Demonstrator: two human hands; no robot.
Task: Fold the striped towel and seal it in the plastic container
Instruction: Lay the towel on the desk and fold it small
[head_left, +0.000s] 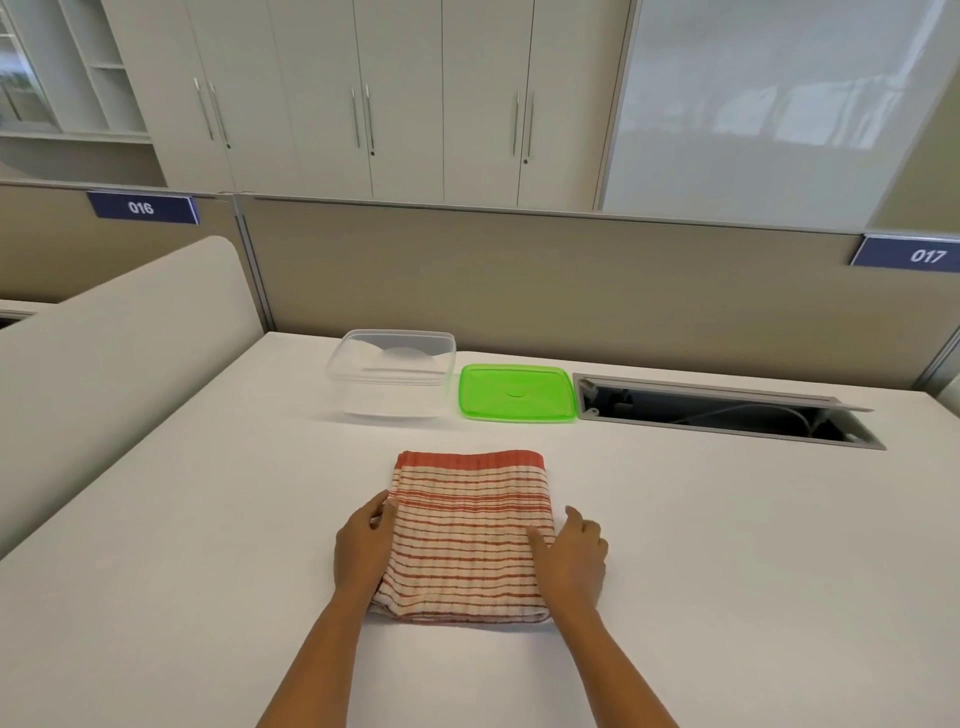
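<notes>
A folded striped towel lies on the white counter, the left hand and right hand gripping its side edges. Farther off sit a clear container and green lid.

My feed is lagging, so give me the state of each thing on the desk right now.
striped towel: folded, flat on the desk
plastic container: open, empty, upright
green lid: off, flat beside the container
left hand: at the towel's left edge
right hand: at its right edge, thumb on top
cable hatch: flap open
</notes>
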